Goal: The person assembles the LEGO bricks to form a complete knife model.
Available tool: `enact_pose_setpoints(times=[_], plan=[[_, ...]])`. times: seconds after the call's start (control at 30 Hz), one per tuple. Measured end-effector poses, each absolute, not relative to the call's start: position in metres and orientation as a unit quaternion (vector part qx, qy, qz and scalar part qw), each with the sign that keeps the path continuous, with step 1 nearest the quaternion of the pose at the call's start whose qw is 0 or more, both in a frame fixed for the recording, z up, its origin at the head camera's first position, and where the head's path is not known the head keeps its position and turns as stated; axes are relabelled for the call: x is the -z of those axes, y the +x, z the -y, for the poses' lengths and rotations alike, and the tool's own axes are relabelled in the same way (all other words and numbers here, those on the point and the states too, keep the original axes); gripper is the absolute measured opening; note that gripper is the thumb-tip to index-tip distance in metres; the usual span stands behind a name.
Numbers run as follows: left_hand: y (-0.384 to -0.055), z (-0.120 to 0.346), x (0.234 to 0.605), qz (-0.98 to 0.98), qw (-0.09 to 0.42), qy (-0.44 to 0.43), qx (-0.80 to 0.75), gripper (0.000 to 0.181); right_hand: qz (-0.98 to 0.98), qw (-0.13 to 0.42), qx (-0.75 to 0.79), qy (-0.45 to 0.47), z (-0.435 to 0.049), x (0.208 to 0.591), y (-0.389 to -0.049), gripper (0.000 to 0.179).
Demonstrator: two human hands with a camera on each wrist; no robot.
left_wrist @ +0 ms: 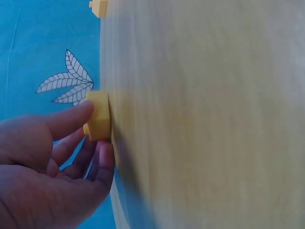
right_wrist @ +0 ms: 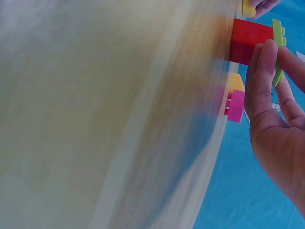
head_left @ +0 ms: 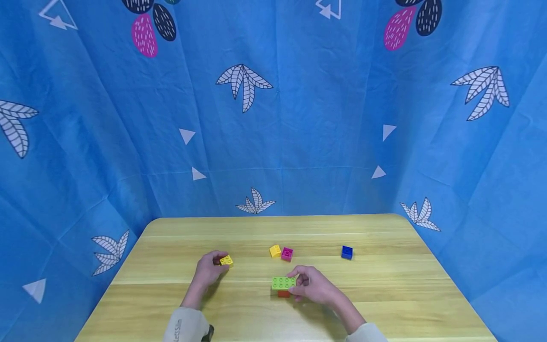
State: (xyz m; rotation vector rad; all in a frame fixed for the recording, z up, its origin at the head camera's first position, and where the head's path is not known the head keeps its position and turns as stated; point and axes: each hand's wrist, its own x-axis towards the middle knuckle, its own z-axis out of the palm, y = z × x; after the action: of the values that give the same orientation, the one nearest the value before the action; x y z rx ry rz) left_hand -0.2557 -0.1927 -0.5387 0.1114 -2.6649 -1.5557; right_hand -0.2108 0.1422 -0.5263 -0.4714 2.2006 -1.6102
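The right hand (head_left: 315,285), we find, pinches the right end of the green plate (head_left: 280,283), long axis left-to-right, with the yellow block (head_left: 226,261), pinched in the left hand (head_left: 207,270), left and farther.

Yellow block (head_left: 226,261): small, plastic, four round studs on top; studs facing up; placed left of the other two items, well apart from them; pinched between thumb and fingers of the left hand (head_left: 208,270).

Green plate (head_left: 282,283): thin, oblong, lime, eight studs in two rows; level, studs up, long side running left to right; lies on the red block; right end pinched by the right hand (head_left: 314,285).

Red block (right_wrist: 249,41): plain-sided, upright, directly beneath the plate, which overhangs its right side; top covered.
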Motion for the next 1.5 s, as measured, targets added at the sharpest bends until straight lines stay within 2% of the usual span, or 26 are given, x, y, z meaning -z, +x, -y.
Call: enact_pose_setpoints(times=[0.37, 0.93, 1.5], plan=[[-0.248, 0.190, 0.525, 0.874, 0.022, 0.008, 0.485, 0.036, -0.782, 0.188, 0.571, -0.165, -0.140, 0.526, -0.210, 0.035], [-0.234, 0.154, 0.502, 0.866, 0.044, -0.091, 0.490, 0.033, -0.799, 0.178, 0.547, -0.176, -0.142, 0.524, -0.210, 0.035], [-0.212, 0.119, 0.499, 0.854, -0.002, -0.182, 0.487, 0.033, -0.801, 0.177, 0.542, -0.180, -0.142, 0.523, -0.209, 0.034]])
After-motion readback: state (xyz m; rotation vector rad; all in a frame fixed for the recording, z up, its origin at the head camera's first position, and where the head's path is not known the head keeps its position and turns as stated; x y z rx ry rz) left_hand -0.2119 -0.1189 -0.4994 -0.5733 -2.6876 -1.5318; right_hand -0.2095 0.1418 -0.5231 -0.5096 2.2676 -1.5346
